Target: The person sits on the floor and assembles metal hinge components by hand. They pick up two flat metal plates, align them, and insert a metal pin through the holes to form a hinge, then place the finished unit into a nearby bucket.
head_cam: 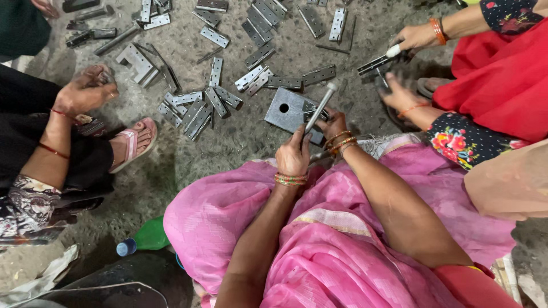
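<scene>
I see my left hand [293,155] w/ fingers closed round the grey steel hammer [318,108] over the square grey steel plate w/ a round hole [285,112] on the floor, my right hand [333,124] pinching a small part at the plate's edge, so a skewed blow could prob hit those fingers.

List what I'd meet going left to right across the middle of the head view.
Pink sandal → pile of metal hinges → left hand holding a hammer → right hand → flowered sleeve.
</scene>
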`<state>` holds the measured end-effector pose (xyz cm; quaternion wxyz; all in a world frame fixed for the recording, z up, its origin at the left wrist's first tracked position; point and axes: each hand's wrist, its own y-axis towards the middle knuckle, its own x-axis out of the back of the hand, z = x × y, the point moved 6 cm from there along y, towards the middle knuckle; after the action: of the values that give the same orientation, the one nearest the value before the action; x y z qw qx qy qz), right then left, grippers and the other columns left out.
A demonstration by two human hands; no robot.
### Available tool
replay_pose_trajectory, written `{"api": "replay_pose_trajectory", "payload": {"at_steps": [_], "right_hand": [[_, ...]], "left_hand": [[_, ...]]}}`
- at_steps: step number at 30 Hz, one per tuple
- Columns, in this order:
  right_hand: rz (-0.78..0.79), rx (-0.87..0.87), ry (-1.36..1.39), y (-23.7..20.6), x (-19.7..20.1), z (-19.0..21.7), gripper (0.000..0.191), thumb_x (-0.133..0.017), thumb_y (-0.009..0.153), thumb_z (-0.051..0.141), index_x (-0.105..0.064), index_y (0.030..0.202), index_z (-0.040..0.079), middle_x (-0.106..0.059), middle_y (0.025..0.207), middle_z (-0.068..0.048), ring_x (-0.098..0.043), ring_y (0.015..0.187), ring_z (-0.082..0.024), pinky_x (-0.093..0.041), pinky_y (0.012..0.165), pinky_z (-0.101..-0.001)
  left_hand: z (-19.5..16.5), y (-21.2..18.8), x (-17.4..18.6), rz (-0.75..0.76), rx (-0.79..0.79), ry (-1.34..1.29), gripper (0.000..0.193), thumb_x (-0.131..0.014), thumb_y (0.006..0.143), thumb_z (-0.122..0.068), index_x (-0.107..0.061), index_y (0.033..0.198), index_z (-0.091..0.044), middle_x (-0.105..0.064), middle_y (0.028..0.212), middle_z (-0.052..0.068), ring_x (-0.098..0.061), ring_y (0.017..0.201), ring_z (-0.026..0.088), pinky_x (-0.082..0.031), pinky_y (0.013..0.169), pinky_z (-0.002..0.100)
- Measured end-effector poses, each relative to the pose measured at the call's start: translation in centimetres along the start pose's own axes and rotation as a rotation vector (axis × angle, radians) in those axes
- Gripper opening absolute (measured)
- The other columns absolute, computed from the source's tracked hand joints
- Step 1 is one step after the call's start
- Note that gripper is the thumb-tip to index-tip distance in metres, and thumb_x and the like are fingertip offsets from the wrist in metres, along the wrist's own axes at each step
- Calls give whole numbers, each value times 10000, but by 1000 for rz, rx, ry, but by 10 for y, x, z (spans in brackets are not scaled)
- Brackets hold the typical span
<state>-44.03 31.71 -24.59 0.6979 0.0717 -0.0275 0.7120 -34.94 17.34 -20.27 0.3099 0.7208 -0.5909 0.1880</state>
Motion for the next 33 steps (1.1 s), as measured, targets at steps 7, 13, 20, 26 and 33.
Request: {"api": "replay_pose_trajectory", "payload": {"at_steps": [7,13,20,26,33], "right_hand": [[-10,29,-37,2,0,8,337,-877,816,115,-751,1118,34,-783,984,-43,-697,874,-89,-573,797,-284],[17,68,-66,-1,-5,19,348,-854,846,99,-742,1170,41,-793,1071,-53,-730,958,-102,-579,862,-285],[5,12,-112,0,-4,17,333,-869,837,111,-755,1142,39,-799,1053,-67,-740,947,-111,-577,849,-286],[-11,67,-107,3,-2,14,359,-861,834,137,-745,1160,44,-802,1050,-73,-738,942,-110,-577,843,-284],[-53,144,-140,7,-3,18,405,-874,814,126,-723,1177,28,-788,1049,-80,-730,952,-121,-578,845,-293]], "left_hand": [[37,10,-15,51,207,-47,324,-684,986,-279,-736,1248,-96,-733,887,252,-738,783,406,-560,684,474],[99,18,-16,-255,419,-440,423,-658,1017,-254,-675,1270,85,-740,1129,152,-702,984,194,-535,860,358],[135,2,-17,-418,1023,-508,355,-563,995,-250,-695,1186,18,-700,996,271,-616,788,397,-501,762,477],[125,9,-18,-196,1042,-181,332,-591,849,-150,-654,1144,-13,-724,1010,255,-692,919,457,-533,803,522],[124,26,-33,-122,787,-76,282,-658,834,-123,-687,1059,44,-724,999,295,-717,936,473,-573,826,515]]}}
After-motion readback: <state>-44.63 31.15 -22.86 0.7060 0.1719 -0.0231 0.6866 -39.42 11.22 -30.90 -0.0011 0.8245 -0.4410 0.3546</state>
